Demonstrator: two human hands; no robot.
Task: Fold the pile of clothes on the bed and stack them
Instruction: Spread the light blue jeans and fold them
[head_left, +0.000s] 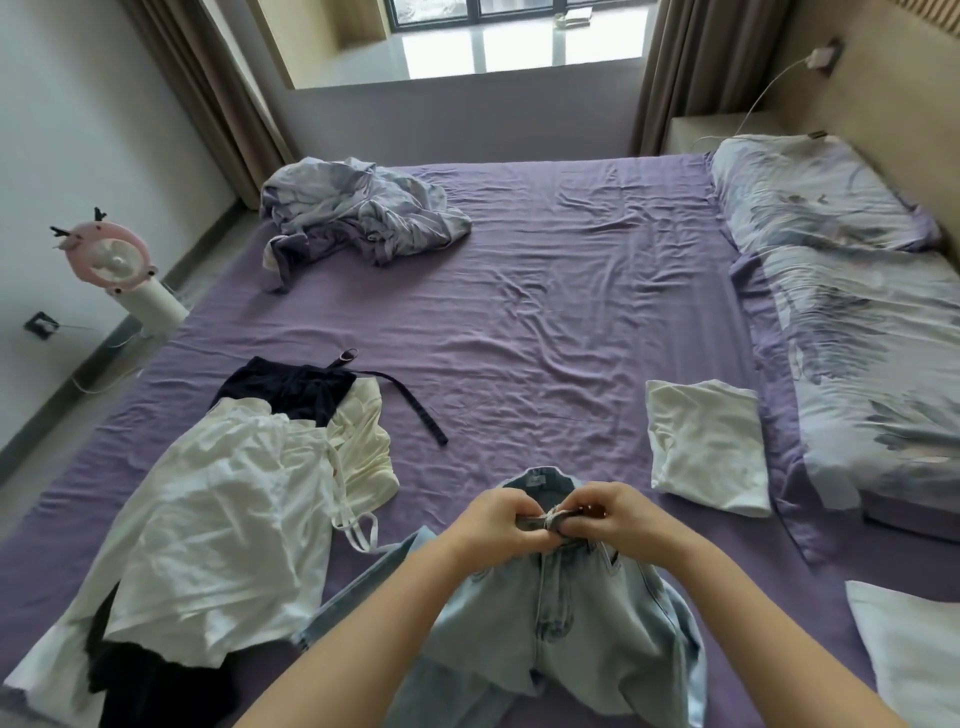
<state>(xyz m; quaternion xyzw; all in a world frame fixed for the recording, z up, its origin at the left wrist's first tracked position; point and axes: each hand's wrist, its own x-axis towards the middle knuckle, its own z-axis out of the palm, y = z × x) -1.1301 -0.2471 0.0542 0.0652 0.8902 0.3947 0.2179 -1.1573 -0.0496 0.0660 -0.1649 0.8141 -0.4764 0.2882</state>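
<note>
Pale blue jeans (561, 618) lie on the purple bed sheet (545, 312) at the near edge, waistband away from me. My left hand (498, 522) and my right hand (618, 514) meet at the front of the waistband, each pinching the denim at the button and fly. To the left lies a loose pile: a white garment (208, 530), a cream top (363, 452) and a black garment (291, 384) with a dark strap (415, 405). One folded white piece (706, 447) rests at the right of the sheet.
A crumpled pale floral sheet (358, 213) sits at the far left of the bed. A floral pillow (810, 192) and duvet (872, 374) run along the right side. A white pillow corner (914, 654) shows near right. A pink fan (117, 265) stands on the floor left.
</note>
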